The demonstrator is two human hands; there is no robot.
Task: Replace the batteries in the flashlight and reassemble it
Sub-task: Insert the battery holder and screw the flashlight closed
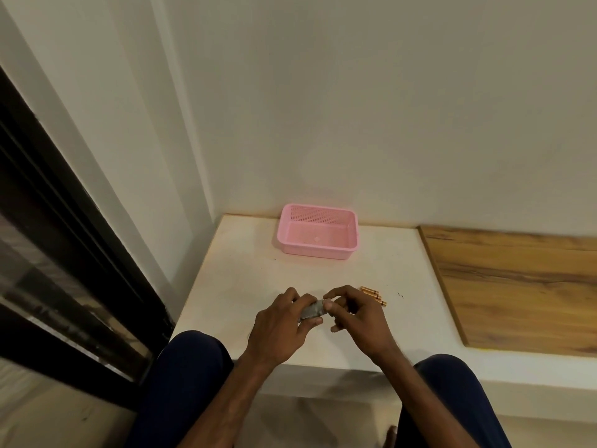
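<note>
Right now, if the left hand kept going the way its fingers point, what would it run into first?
The left hand points right and slightly away, wrapped around the grey flashlight. Straight on, it would first meet the right hand, which touches the flashlight's other end. The batteries lie just beyond; depth is uncertain.

view: single head-worn wide-angle camera | faces: forward and steeply down over the knees onto the white desk (245,253) | range: close, both hands low in centre frame, pink basket (318,232) farther back by the wall | edges: dark window frame left, wooden board (517,286) right | overlap: no second view
</note>
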